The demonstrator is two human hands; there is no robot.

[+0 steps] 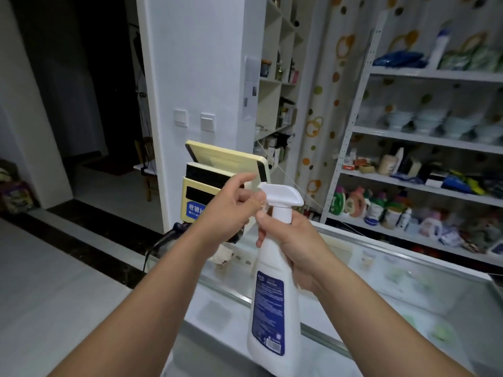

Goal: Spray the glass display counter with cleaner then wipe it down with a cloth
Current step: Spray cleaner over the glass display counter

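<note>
Now | my right hand [296,240] grips white plastic spray bottle [272,308] by neck | left hand [231,210] pinches its nozzle | above near glass display counter [408,295]

From my head, the one wide camera looks forward and down across the counter [408,295] toward the shelves [424,140].

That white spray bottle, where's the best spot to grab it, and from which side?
By the narrow neck of the spray bottle, just under the trigger head, coming from the back, opposite the nozzle. The body widens below, so a hand wraps the neck more easily, and the head's rear overhang sits over the hand. The right hand grips it there.
</note>
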